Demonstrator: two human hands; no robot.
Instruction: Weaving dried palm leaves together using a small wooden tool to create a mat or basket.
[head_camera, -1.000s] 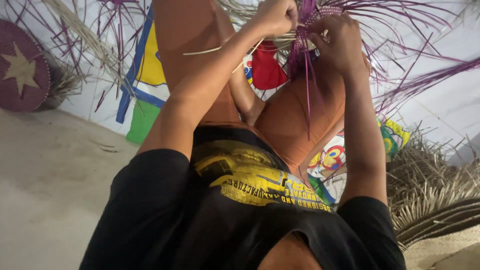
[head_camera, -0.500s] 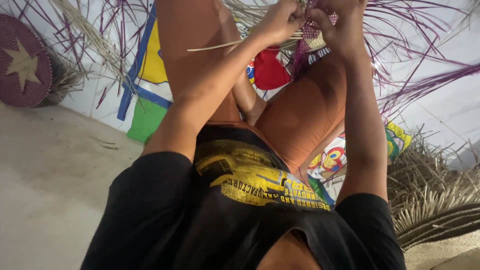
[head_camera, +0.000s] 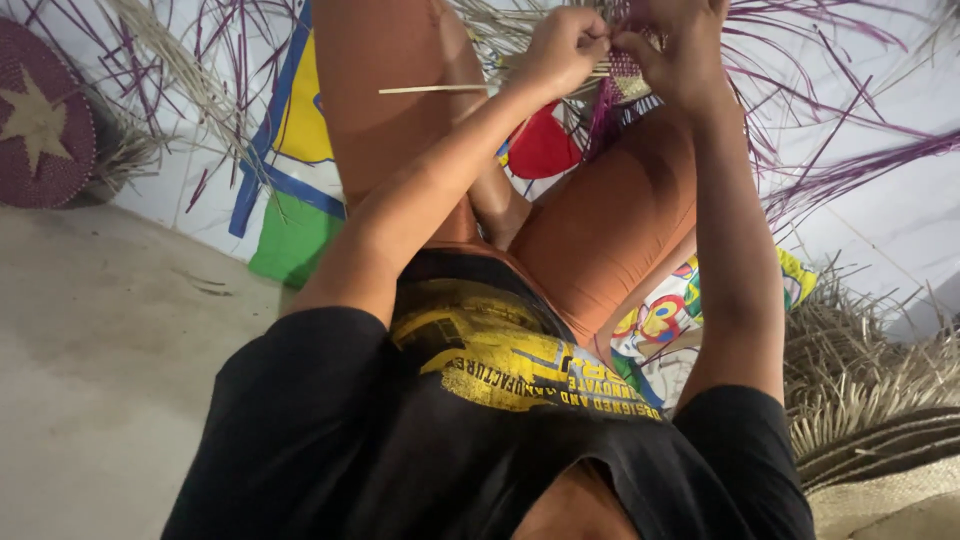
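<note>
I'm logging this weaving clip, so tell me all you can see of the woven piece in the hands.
The woven piece is a small patch of plaited purple and pale straw-like strips, mostly hidden by fingers. The left hand and right hand pinch it from either side, above the raised knees. Long loose purple strands fan out from it, some hanging down. A pale strip sticks out sideways from it.

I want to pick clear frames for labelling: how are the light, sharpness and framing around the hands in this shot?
Head view: soft, even light, no glare; left hand and right hand slightly soft and crowded against the top edge; woven piece mostly covered by them; purple strands thin but readable; shirt fills the foreground.
</note>
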